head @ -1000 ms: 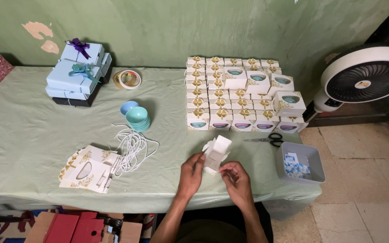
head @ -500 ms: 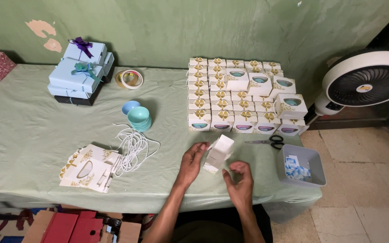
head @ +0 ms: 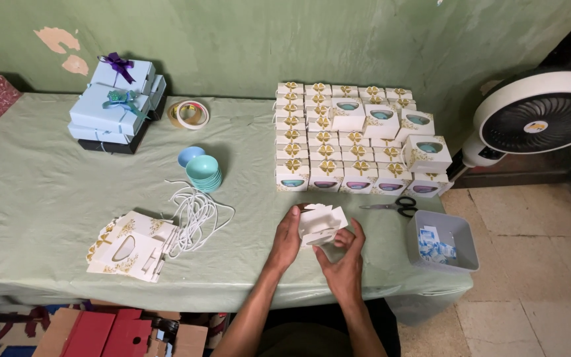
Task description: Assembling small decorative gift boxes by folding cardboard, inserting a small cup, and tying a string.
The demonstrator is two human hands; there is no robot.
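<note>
I see my left hand (head: 287, 239) and right hand (head: 343, 263) both pinching a small white box (head: 320, 223), half folded, flaps open, above the counter (head: 34, 198).

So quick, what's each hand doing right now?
Left hand: closed on the left side of the small white box.
Right hand: gripping the same box from below.
</note>
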